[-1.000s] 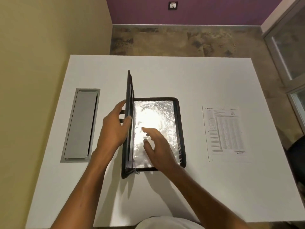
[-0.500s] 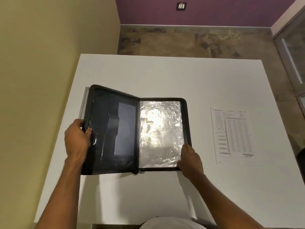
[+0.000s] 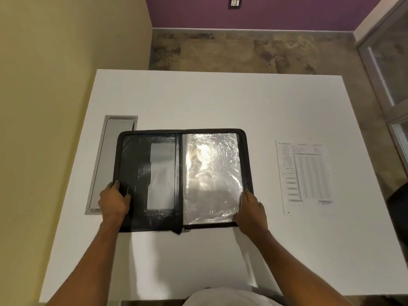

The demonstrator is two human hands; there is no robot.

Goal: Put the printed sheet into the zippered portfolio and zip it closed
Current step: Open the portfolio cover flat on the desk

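The black zippered portfolio (image 3: 141,168) lies spread wide on the white table (image 3: 220,100), its left cover flat and shiny clear sleeves (image 3: 212,173) filling its right half. My left hand (image 3: 114,200) grips the lower left edge of the cover, thumb on top. My right hand (image 3: 251,212) rests on the lower right corner, fingers on the sleeves and the rim. The zipper pull (image 3: 183,230) sits at the bottom of the spine. The printed sheet (image 3: 305,175) lies flat on the table to the right, apart from the portfolio.
A grey metal cable hatch (image 3: 103,164) is set into the table at the left, partly under the portfolio's cover. A yellow wall runs along the left. A dark object (image 3: 399,204) shows at the table's right edge.
The left cover swung from upright down to flat on the table, with my left hand following it out to the left. My right hand shifted from the sleeves' middle to the lower right corner.
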